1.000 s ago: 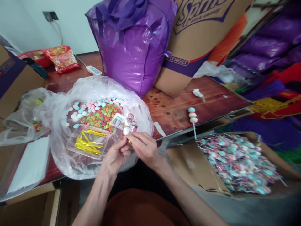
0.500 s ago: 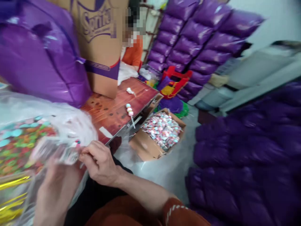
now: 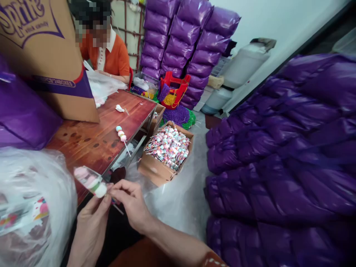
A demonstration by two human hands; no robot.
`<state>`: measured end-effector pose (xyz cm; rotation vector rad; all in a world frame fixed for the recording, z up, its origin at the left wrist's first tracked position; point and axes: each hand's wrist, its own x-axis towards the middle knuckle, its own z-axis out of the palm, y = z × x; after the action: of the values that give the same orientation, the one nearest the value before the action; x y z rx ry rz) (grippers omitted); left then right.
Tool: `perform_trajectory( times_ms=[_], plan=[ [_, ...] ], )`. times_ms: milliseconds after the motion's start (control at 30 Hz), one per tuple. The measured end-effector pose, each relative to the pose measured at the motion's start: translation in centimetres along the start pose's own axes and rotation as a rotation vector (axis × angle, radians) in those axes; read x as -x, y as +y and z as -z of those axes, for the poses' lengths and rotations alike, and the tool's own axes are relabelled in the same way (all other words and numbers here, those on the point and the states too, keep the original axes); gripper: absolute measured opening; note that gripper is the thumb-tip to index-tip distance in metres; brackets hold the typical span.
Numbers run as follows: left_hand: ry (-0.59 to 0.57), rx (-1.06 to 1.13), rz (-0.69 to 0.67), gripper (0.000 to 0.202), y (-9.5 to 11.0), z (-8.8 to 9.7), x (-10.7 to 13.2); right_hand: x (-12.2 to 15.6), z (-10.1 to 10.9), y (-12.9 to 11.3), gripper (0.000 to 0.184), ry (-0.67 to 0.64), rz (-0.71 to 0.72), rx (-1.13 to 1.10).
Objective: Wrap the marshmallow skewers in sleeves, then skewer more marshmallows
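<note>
A marshmallow lollipop (image 3: pixel 89 181) in a clear wrapper slants above my lap, its pink, green and white pieces pointing up to the left. My left hand (image 3: pixel 93 220) grips it from below, thumb near the lowest white piece. Close beside, the fingers of my right hand (image 3: pixel 132 204) pinch the gathered wrapper at the neck, around the stick. The white stick (image 3: pixel 118 209) pokes out below the right fingers. Another marshmallow lollipop (image 3: pixel 121 135), apparently unwrapped, lies on the wooden table (image 3: pixel 83 144), its stick jutting past the edge.
A clear plastic bag (image 3: pixel 62 178) bulges at the left, below a purple bag (image 3: pixel 25 111) and a tall carton (image 3: pixel 63 74). A box of wrapped lollipops (image 3: pixel 155 168) stands on the floor. Purple bundles (image 3: pixel 264 155) fill the right. Across the table sits a person (image 3: pixel 119 55) in orange.
The view has swung left and the scene appears shifted. The wrapped lollipop, blurred before, now shows clearly between both hands. The left hand has come up close under the right fingers.
</note>
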<state>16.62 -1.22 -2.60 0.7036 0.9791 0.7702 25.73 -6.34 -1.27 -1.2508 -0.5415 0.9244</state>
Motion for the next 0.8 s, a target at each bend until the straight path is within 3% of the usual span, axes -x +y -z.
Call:
perform_trajectory(
  times_ms=[100, 200, 333, 433, 467, 500, 600, 667, 733, 800],
  plan=[
    [0.053, 0.025, -0.061, 0.035, -1.2, -1.2, -1.0, 0.8, 1.7, 0.8, 0.02, 0.015, 0.05, 0.124],
    [-0.011, -0.095, -0.069, 0.028, -2.1, -1.6, -1.2, 1.4, 3.3, 1.7, 0.015, 0.003, 0.147, 0.298],
    [-0.078, -0.328, -0.109, 0.01, -3.3, -2.5, -0.5, 2.2, 4.4, 2.8, 0.01, -0.005, 0.063, 0.205],
    [-0.116, -0.379, -0.118, 0.007, -3.3, -3.3, -0.2, 1.9, 5.6, 4.1, 0.012, 0.026, -0.002, 0.151],
    [-0.132, -0.404, -0.124, 0.003, -2.9, -3.4, -0.3, 1.4, 6.4, 4.6, 0.015, 0.129, -0.017, 0.158],
    [-0.141, -0.435, -0.148, 0.015, -2.2, -3.2, -0.3, 0.5, 7.3, 5.1, 0.018, 0.263, -0.007, 0.151],
    [0.017, -0.518, -0.393, 0.014, 0.9, -1.1, 0.2, -3.4, 11.5, 6.1, 0.024, 0.436, 0.04, 0.126],
    [0.244, -0.589, -0.584, 0.012, 3.4, 2.0, 0.1, -6.2, 14.9, 6.1, 0.031, 0.608, 0.107, 0.136],
    [0.523, -0.744, -0.641, 0.012, 5.3, 5.8, -0.9, -8.6, 18.1, 5.8, 0.036, 0.711, 0.126, 0.18],
    [0.637, -1.003, -0.624, 0.016, 6.3, 9.3, -2.4, -10.1, 20.3, 5.5, 0.037, 0.744, 0.153, 0.221]
  ],
)
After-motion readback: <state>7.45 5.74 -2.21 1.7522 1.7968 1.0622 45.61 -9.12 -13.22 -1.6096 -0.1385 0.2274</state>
